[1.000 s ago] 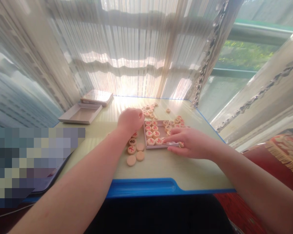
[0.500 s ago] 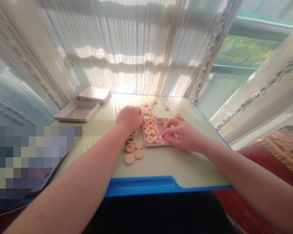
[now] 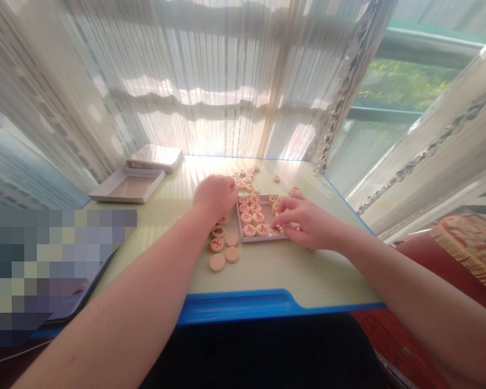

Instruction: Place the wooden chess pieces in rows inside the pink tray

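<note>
A shallow open box [image 3: 263, 239] stands on the table. Round Chinese chess pieces with red characters [image 3: 257, 218] fill two columns at its left, and a black-marked piece [image 3: 274, 199] lies at its far right. Over the box's right side is my right hand [image 3: 302, 220], its thumb and forefinger apart around a black-marked piece [image 3: 278, 229] lying in the near row. My left hand [image 3: 215, 193] is closed in a fist beside the box's left edge; whatever is inside its fingers is hidden. Below that forearm lie face-down pieces [image 3: 232, 254] and a red-marked piece [image 3: 217, 245].
More loose chess pieces [image 3: 243, 178] are scattered behind the box, with a single piece [image 3: 276, 179] farther right. An empty tray-like box part [image 3: 127, 185] and a flat box [image 3: 156, 156] lie at the back left. The table [image 3: 243, 300] has a blue rim; curtains [image 3: 210, 70] hang behind.
My right hand's fingers have spread slightly and shifted right, uncovering the black-marked piece in the near row. My left hand stays in place. The view has shifted a little.
</note>
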A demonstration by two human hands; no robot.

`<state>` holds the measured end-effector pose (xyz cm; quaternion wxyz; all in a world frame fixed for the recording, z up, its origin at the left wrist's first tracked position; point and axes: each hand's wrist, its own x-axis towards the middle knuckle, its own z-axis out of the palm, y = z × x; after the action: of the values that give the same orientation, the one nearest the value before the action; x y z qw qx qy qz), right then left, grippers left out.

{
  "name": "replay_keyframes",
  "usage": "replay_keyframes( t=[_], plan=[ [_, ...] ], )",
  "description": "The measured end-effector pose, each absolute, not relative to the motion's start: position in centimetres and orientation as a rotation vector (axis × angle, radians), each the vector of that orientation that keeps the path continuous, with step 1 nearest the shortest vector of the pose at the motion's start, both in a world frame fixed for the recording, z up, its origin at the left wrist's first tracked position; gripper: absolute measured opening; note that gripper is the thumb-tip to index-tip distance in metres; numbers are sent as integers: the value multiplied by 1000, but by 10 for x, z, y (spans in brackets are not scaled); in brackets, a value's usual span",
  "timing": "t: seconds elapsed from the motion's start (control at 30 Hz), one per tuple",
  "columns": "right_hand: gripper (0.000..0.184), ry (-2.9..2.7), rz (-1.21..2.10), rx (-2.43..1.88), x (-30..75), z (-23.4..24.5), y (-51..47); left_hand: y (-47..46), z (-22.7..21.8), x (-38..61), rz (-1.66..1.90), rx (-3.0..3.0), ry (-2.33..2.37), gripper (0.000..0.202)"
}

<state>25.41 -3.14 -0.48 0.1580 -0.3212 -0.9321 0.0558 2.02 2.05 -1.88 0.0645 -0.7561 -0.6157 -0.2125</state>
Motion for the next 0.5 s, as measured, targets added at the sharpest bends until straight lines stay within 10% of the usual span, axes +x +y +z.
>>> replay_keyframes(
  t=[0.5],
  plan=[
    [27,-2675,10,-940,256,8,-40,20,-18,22,-637,-2284,-1859,31]
  ],
)
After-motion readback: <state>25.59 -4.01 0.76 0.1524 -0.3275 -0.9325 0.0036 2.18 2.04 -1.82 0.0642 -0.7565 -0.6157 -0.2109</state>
